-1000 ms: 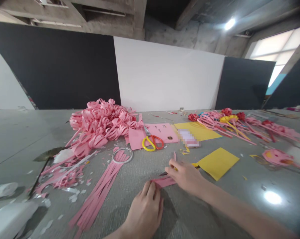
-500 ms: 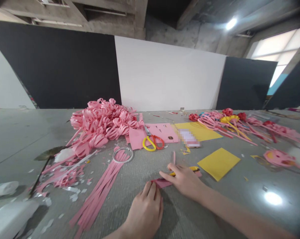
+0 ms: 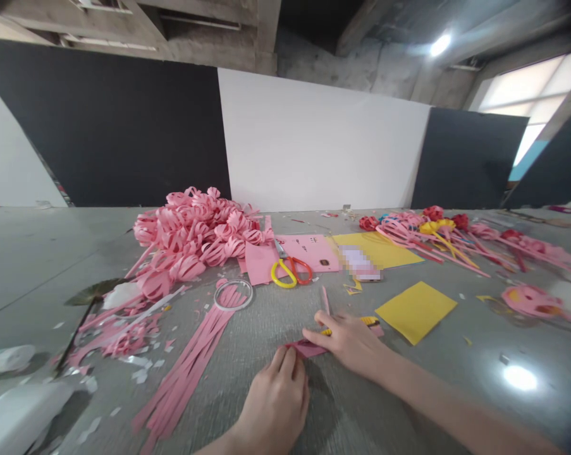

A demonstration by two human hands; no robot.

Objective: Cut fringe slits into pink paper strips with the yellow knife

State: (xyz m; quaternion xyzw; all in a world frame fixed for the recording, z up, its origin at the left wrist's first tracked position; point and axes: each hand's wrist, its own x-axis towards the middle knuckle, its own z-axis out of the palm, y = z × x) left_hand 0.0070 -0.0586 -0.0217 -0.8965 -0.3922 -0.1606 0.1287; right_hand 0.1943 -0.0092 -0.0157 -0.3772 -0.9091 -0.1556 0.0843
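My left hand [image 3: 276, 398] is closed, its fingertips pressed together on the end of a folded pink paper strip [image 3: 308, 348] low over the grey table. To its right, my right hand [image 3: 354, 346] has its fingers bent round the same pink paper, thumb side towards my left hand. A narrow pink end [image 3: 325, 299] sticks up behind its index finger. A yellow and black cutter-like tool [image 3: 370, 321] shows on both sides of the right hand, partly hidden by it; whether the hand touches it I cannot tell.
Scissors [image 3: 285, 272] lie on pink sheets [image 3: 259, 262] ahead. Pink strips [image 3: 195, 360] run under a tape ring [image 3: 233, 296] at left, below a heap of curled pink paper [image 3: 195, 227]. Yellow paper [image 3: 417, 313] lies right; a phone [image 3: 360, 262] and paper flowers [image 3: 437, 227] sit beyond.
My right hand has shifted slightly to the left, and the upright pink end has moved left with it. At my left fingertips, the pink paper sticks out a little further left.
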